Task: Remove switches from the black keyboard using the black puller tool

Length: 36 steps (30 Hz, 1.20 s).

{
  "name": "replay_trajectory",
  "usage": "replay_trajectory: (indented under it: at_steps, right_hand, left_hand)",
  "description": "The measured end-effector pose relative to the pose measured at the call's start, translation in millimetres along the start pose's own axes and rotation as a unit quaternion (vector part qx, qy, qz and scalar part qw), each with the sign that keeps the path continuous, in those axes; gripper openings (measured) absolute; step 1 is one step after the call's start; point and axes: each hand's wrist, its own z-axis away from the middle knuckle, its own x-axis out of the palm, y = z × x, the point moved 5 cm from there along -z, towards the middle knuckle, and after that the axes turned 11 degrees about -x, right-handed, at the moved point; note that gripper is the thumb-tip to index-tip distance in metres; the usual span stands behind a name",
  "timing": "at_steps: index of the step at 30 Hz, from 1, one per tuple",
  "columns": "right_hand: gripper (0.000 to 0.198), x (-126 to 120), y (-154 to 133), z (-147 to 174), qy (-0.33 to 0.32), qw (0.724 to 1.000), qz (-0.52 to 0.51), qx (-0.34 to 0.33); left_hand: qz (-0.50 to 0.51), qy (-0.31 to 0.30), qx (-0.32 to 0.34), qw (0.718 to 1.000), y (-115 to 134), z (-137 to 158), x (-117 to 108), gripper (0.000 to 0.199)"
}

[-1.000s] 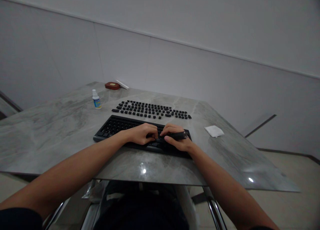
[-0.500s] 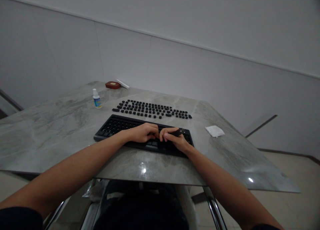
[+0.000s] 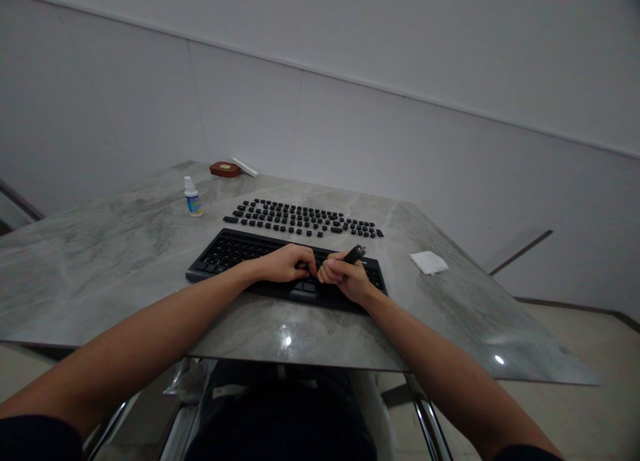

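A black keyboard frame [image 3: 220,247] lies near the table's front edge, its key positions partly covered by my hands. My left hand [image 3: 287,262] is curled down over its middle, fingertips bent together; whatever they pinch, if anything, is hidden. Close beside it, fingertips almost touching, my right hand [image 3: 345,274] is closed around a short black tool [image 3: 356,253], whose forked upper end sticks out above the thumb. Behind the keyboard, many loose black keycaps [image 3: 295,217] are laid out in rows on the tabletop.
On the grey marbled table [image 3: 125,267] stand a small white-capped bottle [image 3: 193,197] at left and a reddish-brown case [image 3: 225,169] at the back, with a white flat piece [image 3: 245,166] beside it. A folded white tissue [image 3: 429,262] lies at right. A wall rises behind.
My right hand has turned, so the black tool now stands more upright and its fingers are closed tighter. My left hand has stayed almost in place over the keyboard.
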Motion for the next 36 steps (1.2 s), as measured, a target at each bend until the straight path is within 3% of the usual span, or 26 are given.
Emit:
replay_trajectory:
  at_steps: [7,13,21,26,32,36]
  right_hand:
    - [0.050,-6,6,-2,0.065,0.998,-0.015,0.024]
    - [0.047,-6,6,2,0.146,0.989,0.012,0.006]
    - [0.045,-5,5,6,0.233,0.971,0.033,-0.027]
    - [0.045,-5,5,6,0.231,0.972,0.029,-0.033]
    - [0.044,-3,2,1,0.180,0.984,0.001,-0.013]
    - [0.030,3,0,-1,0.144,0.989,-0.021,-0.022]
  left_hand:
    - [0.013,0.013,-0.028,0.999,-6,-3,1,0.018]
    - [0.013,0.026,-0.028,0.999,-9,-4,2,0.015]
    - [0.005,0.014,0.023,1.000,-1,2,0,0.013]
    - [0.011,-0.004,0.073,0.997,4,4,2,0.006]
    - [0.029,0.007,0.083,0.996,0,0,5,0.007]
    - [0.045,0.001,0.083,0.996,-2,-1,6,0.004]
